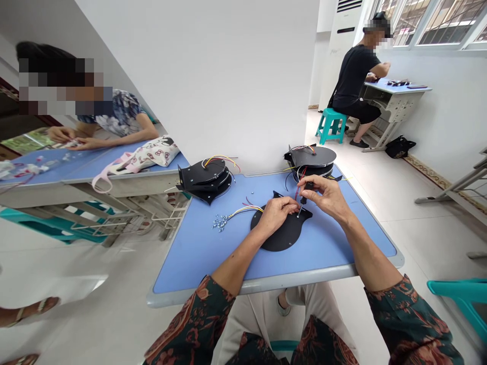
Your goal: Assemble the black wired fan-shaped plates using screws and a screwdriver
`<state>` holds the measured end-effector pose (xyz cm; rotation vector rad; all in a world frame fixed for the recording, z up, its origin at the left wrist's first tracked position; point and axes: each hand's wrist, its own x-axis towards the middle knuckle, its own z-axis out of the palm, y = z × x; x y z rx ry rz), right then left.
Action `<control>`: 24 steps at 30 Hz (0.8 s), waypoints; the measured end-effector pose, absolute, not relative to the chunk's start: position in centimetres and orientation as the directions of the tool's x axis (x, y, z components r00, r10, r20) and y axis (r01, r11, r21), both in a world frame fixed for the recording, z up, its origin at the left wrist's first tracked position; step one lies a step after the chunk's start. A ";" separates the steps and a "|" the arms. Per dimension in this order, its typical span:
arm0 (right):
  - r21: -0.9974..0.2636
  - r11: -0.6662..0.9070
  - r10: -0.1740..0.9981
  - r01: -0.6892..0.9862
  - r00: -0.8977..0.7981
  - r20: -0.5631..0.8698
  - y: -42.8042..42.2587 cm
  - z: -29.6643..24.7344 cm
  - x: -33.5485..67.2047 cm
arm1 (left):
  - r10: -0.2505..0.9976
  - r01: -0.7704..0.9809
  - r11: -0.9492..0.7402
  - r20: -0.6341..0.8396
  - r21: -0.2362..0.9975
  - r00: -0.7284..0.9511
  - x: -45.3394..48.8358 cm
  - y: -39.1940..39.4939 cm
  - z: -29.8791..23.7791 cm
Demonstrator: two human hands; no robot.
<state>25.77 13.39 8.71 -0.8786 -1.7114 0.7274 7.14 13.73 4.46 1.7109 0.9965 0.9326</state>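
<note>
Across a blue worktop (182, 258) that fits between the seated person's knees and a pale wall, black parts are spread within easy reach. At its far left and far right corners stand two black layered assemblies, the left one (207, 177) and the right one (314, 158), both topped with loose wires; parked there, they seem set aside to free the middle. Nearest the person, a black rounded piece (281, 237) with a flared far end lies flat at the centre, probably so that the worktop backs it against downward pressure. Both hands meet over its far part. The left hand (277, 213) lies on it with fingers bunched together by the flared end, as if to steady it; whether they pinch anything underneath cannot be told. The right hand (326, 196) pinches the handle of a screwdriver (303, 201) from above, holding it near upright, its tip down at the piece, which likely helps it sit squarely. Thin wires (247, 207) trail leftward, towards a small heap of silvery screws (219, 223), handy to the left hand.
</note>
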 end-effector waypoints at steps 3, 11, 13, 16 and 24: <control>-0.809 0.545 0.837 0.222 -0.195 0.511 13.4 8.8 25.6 | 0.906 0.217 -0.259 0.159 0.941 0.392 7.1 13.6 4.7; -0.727 0.548 0.827 0.413 -0.139 0.545 13.4 8.6 25.6 | 0.882 0.277 -0.336 0.197 0.900 0.428 7.0 13.4 4.9; -0.723 0.566 0.818 0.396 -0.167 0.550 13.4 8.6 25.6 | 0.864 0.266 -0.353 0.203 0.897 0.461 6.9 13.4 4.9; -0.753 0.571 0.820 0.328 -0.186 0.541 13.4 8.6 25.6 | 0.844 0.239 -0.354 0.199 0.904 0.498 6.8 13.4 4.9; -0.829 0.550 0.802 0.107 -0.345 0.488 13.2 9.0 25.6 | 0.866 0.306 -0.366 0.202 0.879 0.457 7.1 13.4 5.0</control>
